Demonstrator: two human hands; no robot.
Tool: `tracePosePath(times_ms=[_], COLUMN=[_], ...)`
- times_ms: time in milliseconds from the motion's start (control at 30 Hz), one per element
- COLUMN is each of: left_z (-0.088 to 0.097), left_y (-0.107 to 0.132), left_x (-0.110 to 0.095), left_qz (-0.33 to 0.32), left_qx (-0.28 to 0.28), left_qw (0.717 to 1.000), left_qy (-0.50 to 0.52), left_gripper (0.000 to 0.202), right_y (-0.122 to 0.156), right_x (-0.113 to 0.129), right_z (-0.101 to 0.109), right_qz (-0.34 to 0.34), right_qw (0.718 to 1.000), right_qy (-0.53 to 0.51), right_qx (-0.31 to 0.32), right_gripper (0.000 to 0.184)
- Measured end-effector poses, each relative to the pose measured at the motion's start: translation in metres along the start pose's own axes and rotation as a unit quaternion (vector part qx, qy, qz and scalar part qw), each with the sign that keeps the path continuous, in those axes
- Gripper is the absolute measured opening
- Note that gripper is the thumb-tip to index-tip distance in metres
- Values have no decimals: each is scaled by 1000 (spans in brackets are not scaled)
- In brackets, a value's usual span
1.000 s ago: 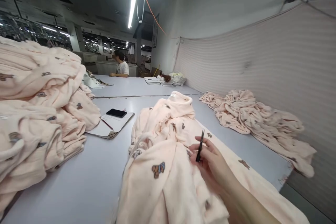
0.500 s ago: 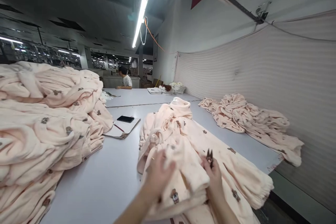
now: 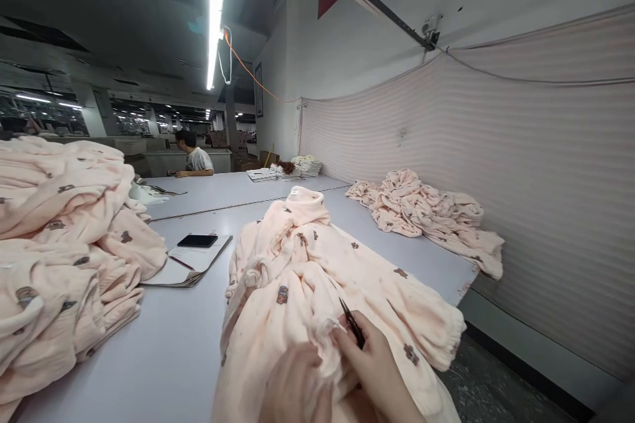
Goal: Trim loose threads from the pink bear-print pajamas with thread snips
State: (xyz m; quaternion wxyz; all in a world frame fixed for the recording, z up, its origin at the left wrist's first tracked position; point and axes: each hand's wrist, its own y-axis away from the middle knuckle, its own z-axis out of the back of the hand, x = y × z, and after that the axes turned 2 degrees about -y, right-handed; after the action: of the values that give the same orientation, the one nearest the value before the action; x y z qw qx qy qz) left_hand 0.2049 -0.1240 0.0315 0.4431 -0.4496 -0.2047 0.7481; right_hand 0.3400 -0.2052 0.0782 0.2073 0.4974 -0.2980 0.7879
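A pale pink fleece garment (image 3: 297,258) with small bear motifs is spread on the table in front of me, its collar at the far end and a sleeve reaching right. In my right hand (image 3: 370,357) is a pair of dark thread snips (image 3: 353,322), points upward. The thumb and fingers of that hand also pinch a gathered bit of the fabric. My left hand (image 3: 297,383) is just left of it, low over the garment and smeared by motion. Whether its fingers grip the cloth is unclear.
Similar garments are piled high on the left (image 3: 64,264), and another heap (image 3: 421,208) lies at the right edge by the striped wall sheet. A phone (image 3: 197,240) rests on a notepad (image 3: 208,263) beside a pencil. Behind the table (image 3: 163,337), a person (image 3: 196,157) sits.
My right hand has moved onto the middle of the garment and now pinches its fabric. The left hand has come down and nearer to it. The lifted lower fabric is lowered, and the view has swung right.
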Motion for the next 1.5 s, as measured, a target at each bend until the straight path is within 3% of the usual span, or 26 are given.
tracePosePath(times_ms=[67,133,200,267,367,433,667,833,900,1033,1100,1167,1233,1267,1333,1367,1500], left_z=[11,18,21,20,16,14,15,20,23,32,35,36,34,32,29,27,21], left_y=[-21,-43,-61,-72,-75,-72,-71,-73,-74,-76,-73,-67,-58,-54,-46,-43,-36], left_x=[1,1,-1,-2,-4,-4,-8,-12,-12,-11,-9,-7,-5,-3,-1,1,7], left_qz=[90,139,143,140,168,191,200,231,246,248,237,186,45,-42,-177,-210,-231], left_qx=[36,99,158,182,202,210,217,216,227,273,297,269,180,129,55,37,18], left_qw=[995,981,958,922,873,858,852,828,804,766,787,868,956,977,980,976,973], left_qy=[38,88,190,311,411,427,433,463,490,527,485,373,228,162,74,47,16], left_gripper=[30,42,28,9,7,9,9,15,16,22,25,11,11,16,22,25,28], right_y=[-5,-7,-5,-3,3,6,9,3,-2,-9,-7,-3,3,6,11,14,23], right_x=[2,0,0,4,16,24,34,16,11,13,14,11,5,2,-1,-1,10], right_z=[0,1,4,9,23,33,38,34,29,15,9,5,5,6,11,15,34], right_qz=[22,52,81,104,117,123,136,33,-20,-62,-45,2,69,94,95,75,30], right_qw=[1000,998,997,993,985,982,972,998,998,970,978,998,991,980,972,978,995], right_qy=[-10,-19,1,58,130,140,191,46,-50,-189,-176,-61,91,147,191,183,78], right_qx=[1,2,-2,-14,5,28,20,-6,38,141,107,22,-75,-99,-94,-68,48], right_gripper=[17,9,8,13,16,18,19,29,38,15,9,12,14,14,14,15,20])
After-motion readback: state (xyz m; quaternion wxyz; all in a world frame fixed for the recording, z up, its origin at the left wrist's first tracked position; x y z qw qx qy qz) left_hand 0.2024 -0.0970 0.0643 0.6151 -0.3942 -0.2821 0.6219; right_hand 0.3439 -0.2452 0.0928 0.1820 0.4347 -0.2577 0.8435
